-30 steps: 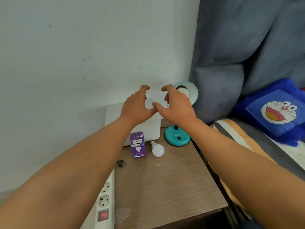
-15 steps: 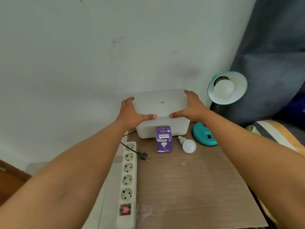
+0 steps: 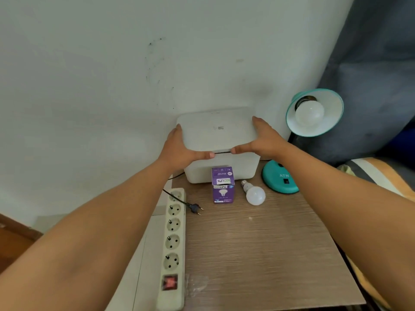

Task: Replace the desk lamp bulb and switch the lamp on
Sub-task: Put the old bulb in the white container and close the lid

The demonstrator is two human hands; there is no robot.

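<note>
A teal desk lamp stands at the back right of the wooden table, its base [image 3: 279, 178] on the table and its shade [image 3: 330, 122] facing me with a white bulb [image 3: 309, 113] screwed in. A loose white bulb [image 3: 254, 194] lies on the table beside a purple bulb carton [image 3: 222, 185]. My left hand [image 3: 179, 147] and my right hand [image 3: 262, 140] grip the two sides of the lid of a white box [image 3: 216, 131] against the wall. The lid's front edge sits slightly raised.
A white power strip [image 3: 171, 243] with a red switch lies along the table's left edge. A black plug [image 3: 195, 208] on a cord rests unplugged beside it. A grey cushion and striped bedding border the table on the right.
My view swung left and down. Both hands dropped from in front of the lamp onto the white box's lid, and the lid's front edge has lifted a little.
</note>
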